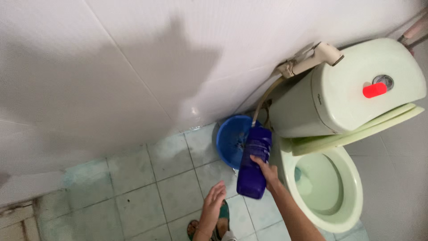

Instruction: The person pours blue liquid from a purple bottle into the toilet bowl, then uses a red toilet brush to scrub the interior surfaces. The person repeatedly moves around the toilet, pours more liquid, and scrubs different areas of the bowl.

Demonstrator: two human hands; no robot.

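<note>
Nearest the camera, the left hand (214, 198) hangs open with its fingers spread loosely, holding nothing, above a sandalled foot (220, 223) on the pale green floor tiles (138, 196). Just beside it, the right hand (266, 172) grips a dark blue plastic bottle (255, 163) by its side, fingers wrapped around the middle. The bottle is tall and rectangular with rounded corners, glossy, with a printed label on its face; it is held in the air, tilted slightly, between the two hands and beside the toilet bowl (327, 187). Behind the bottle a blue basin (232, 138) sits on the floor against the white tiled wall (133, 67). Farther off stands the pale green cistern (356, 89) with a red object (374, 90) on its lid and a spray nozzle (312, 58) above it.
</note>
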